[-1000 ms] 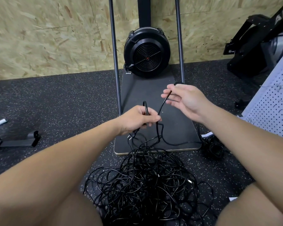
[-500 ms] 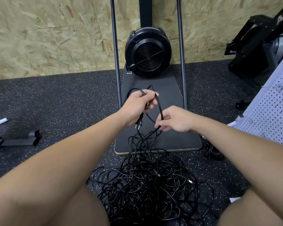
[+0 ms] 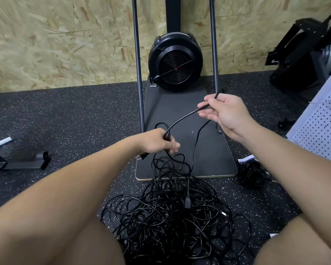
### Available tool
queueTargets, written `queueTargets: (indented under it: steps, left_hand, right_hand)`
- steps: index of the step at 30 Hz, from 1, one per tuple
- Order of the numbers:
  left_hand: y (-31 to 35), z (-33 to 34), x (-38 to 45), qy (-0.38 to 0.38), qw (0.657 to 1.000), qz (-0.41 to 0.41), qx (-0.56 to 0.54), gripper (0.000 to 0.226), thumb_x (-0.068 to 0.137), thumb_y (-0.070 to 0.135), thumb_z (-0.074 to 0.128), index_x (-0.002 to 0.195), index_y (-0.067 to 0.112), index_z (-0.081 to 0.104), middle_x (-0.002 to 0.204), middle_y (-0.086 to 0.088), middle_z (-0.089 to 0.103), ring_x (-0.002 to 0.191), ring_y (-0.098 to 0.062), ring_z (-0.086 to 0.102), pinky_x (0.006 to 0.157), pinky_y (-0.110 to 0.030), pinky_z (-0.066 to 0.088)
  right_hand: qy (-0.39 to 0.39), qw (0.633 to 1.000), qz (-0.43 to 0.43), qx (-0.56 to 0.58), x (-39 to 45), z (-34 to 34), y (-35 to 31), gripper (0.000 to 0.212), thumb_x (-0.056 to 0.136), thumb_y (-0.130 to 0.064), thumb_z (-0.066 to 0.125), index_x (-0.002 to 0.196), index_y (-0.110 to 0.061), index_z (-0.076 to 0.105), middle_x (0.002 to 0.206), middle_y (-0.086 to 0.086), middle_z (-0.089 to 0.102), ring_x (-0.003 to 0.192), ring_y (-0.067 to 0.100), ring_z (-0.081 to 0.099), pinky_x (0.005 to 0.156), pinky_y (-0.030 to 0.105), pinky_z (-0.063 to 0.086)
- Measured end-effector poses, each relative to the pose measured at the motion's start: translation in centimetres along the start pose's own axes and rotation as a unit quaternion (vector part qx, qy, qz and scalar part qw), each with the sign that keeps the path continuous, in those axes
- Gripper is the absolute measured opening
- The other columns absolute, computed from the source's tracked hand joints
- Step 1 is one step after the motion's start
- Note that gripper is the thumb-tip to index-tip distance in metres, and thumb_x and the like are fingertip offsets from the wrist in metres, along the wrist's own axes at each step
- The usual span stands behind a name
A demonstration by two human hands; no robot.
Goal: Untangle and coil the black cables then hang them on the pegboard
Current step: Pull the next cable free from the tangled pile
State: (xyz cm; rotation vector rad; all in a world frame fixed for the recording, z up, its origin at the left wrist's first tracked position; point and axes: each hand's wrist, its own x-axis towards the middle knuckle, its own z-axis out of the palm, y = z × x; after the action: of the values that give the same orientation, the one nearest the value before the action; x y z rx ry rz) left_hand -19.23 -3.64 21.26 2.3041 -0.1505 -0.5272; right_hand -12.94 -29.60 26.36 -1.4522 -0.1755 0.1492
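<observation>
A big tangle of black cables lies on the speckled rubber floor between my legs. My left hand grips small loops of one black cable above the pile, with a plug hanging under the wrist. From there a stretch of that cable runs up and right to my right hand, which pinches it between thumb and fingers, palm half open. Another strand drops from the right hand back into the pile. The white pegboard leans at the right edge.
A black fan machine on a dark base board with two upright poles stands straight ahead against an OSB wall. A small coiled black cable bundle lies right of the board. A black metal stand foot is at left, gym equipment at far right.
My right hand has moved up and to the right, away from my left hand, drawing a length of cable taut between them. The left hand dropped lower, still holding its loops.
</observation>
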Motion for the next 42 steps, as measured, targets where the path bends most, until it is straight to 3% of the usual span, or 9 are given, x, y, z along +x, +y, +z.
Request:
queueTargets:
  steps: [9, 12, 16, 19, 24, 28, 30, 36, 42]
  left_hand:
    - [0.4, 0.6, 0.8, 0.031, 0.998, -0.026, -0.045, 0.063, 0.117, 0.052, 0.039, 0.106, 0.003, 0.078, 0.078, -0.001, 0.074, 0.064, -0.008, 0.061, 0.066, -0.03, 0.045]
    - [0.3, 0.6, 1.2, 0.052, 0.998, -0.012, -0.037, 0.064, 0.116, 0.056, 0.04, 0.098, 0.009, 0.08, 0.072, 0.001, 0.071, 0.063, -0.013, 0.058, 0.061, -0.028, 0.043]
    - [0.1, 0.4, 1.7, 0.092, 0.996, 0.007, -0.006, 0.064, 0.114, 0.058, 0.044, 0.087, 0.015, 0.082, 0.065, 0.002, 0.069, 0.06, -0.014, 0.059, 0.068, -0.03, 0.048]
    - [0.1, 0.5, 2.2, 0.13, 0.99, 0.015, 0.049, 0.061, 0.114, 0.056, 0.045, 0.083, 0.016, 0.079, 0.067, 0.001, 0.073, 0.059, -0.013, 0.064, 0.07, -0.03, 0.049]
    - [0.3, 0.8, 2.3, 0.155, 0.974, 0.041, 0.159, 0.051, 0.114, 0.055, 0.044, 0.091, 0.018, 0.07, 0.084, 0.001, 0.077, 0.081, -0.02, 0.072, 0.082, -0.037, 0.055]
    - [0.0, 0.7, 2.4, 0.177, 0.949, 0.051, 0.254, 0.056, 0.111, 0.064, 0.044, 0.084, 0.016, 0.056, 0.083, -0.005, 0.067, 0.079, -0.033, 0.062, 0.073, -0.045, 0.05]
    - [-0.2, 0.5, 2.4, 0.187, 0.949, 0.072, 0.245, 0.055, 0.109, 0.064, 0.049, 0.086, 0.016, 0.061, 0.081, -0.003, 0.066, 0.078, -0.031, 0.061, 0.071, -0.043, 0.049]
    - [-2.2, -0.5, 2.6, 0.183, 0.967, 0.046, 0.169, 0.031, 0.107, 0.046, 0.067, 0.094, 0.018, 0.073, 0.082, -0.003, 0.074, 0.084, -0.03, 0.07, 0.076, -0.04, 0.057]
    - [-3.0, -0.3, 2.5, 0.14, 0.977, 0.086, 0.134, 0.022, 0.107, 0.041, 0.068, 0.094, 0.024, 0.072, 0.08, 0.005, 0.07, 0.077, -0.021, 0.064, 0.079, -0.043, 0.058]
  right_hand:
    - [0.013, 0.985, 0.021, -0.17, -0.5, -0.4, 1.7, 0.022, 0.109, -0.023, 0.067, 0.101, -0.004, 0.074, 0.094, 0.012, 0.083, 0.087, 0.023, 0.083, 0.09, 0.046, 0.068]
    - [0.083, 0.875, -0.053, -0.475, -0.6, -1.3, 2.0, 0.035, 0.097, -0.045, 0.075, 0.075, -0.018, 0.071, 0.064, -0.003, 0.075, 0.07, 0.017, 0.077, 0.077, 0.039, 0.065]
    - [0.101, 0.804, -0.1, -0.577, -1.2, -0.5, 1.3, 0.034, 0.093, -0.046, 0.081, 0.075, -0.025, 0.061, 0.076, -0.003, 0.068, 0.078, 0.029, 0.067, 0.077, 0.041, 0.06]
    - [0.011, 0.842, -0.148, -0.518, -1.5, 0.3, 1.5, 0.013, 0.094, -0.034, 0.082, 0.098, -0.03, 0.07, 0.096, -0.008, 0.073, 0.092, 0.02, 0.07, 0.091, 0.043, 0.06]
    - [-0.21, 0.796, -0.109, -0.557, -3.0, 2.0, 3.1, 0.061, 0.105, -0.041, 0.07, 0.161, -0.028, 0.049, 0.161, -0.005, 0.055, 0.147, 0.02, 0.051, 0.123, 0.044, 0.041]
    - [-0.205, 0.81, -0.123, -0.536, -2.8, 2.1, 3.5, 0.008, 0.106, -0.027, 0.066, 0.114, -0.028, 0.069, 0.104, -0.009, 0.07, 0.091, 0.011, 0.063, 0.084, 0.041, 0.05]
    - [-0.186, 0.834, -0.124, -0.505, -2.3, 1.8, 3.2, 0.014, 0.107, -0.02, 0.063, 0.103, -0.027, 0.075, 0.09, -0.009, 0.074, 0.084, 0.009, 0.068, 0.083, 0.041, 0.057]
    - [-0.141, 0.91, -0.105, -0.375, -1.6, 0.7, 2.0, 0.026, 0.107, 0.0, 0.059, 0.103, -0.016, 0.079, 0.089, 0.0, 0.08, 0.085, 0.009, 0.079, 0.087, 0.031, 0.063]
    - [-0.142, 0.898, -0.078, -0.41, -1.6, -0.4, 2.1, 0.013, 0.1, -0.022, 0.076, 0.105, -0.034, 0.078, 0.098, -0.012, 0.079, 0.094, 0.009, 0.076, 0.099, 0.043, 0.06]
